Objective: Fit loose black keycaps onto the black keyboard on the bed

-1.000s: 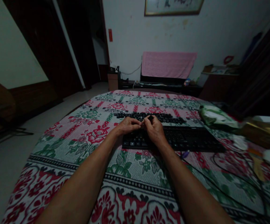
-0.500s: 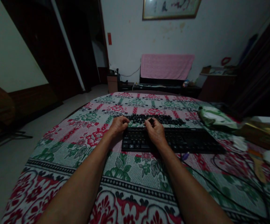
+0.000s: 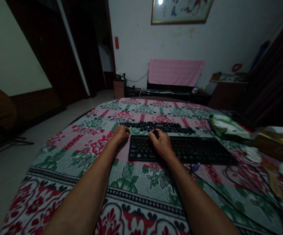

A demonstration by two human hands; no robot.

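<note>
A black keyboard (image 3: 205,151) lies flat on the patterned tablecloth in front of me. Behind it, small black keycaps (image 3: 165,125) are spread in a long uneven band. My right hand (image 3: 161,142) is over the keyboard's upper left part, thumb and fingers pinched on a small black piece (image 3: 155,132) that looks like a keycap. Beyond the keyboard's left edge, at the left end of the keycap band, my left hand (image 3: 121,133) rests low with curled fingers. Whatever its fingertips hold, if anything, is hidden.
Dark cables and a purple plug (image 3: 195,167) lie in front of the keyboard. To the right are a green and white packet (image 3: 228,125), a crumpled white tissue (image 3: 252,154), a brush (image 3: 273,181) and a gold box (image 3: 275,143).
My left hand has shifted a little left, away from the keyboard's corner. My right hand has come slightly nearer with the small black piece. The view has tilted up a little.
</note>
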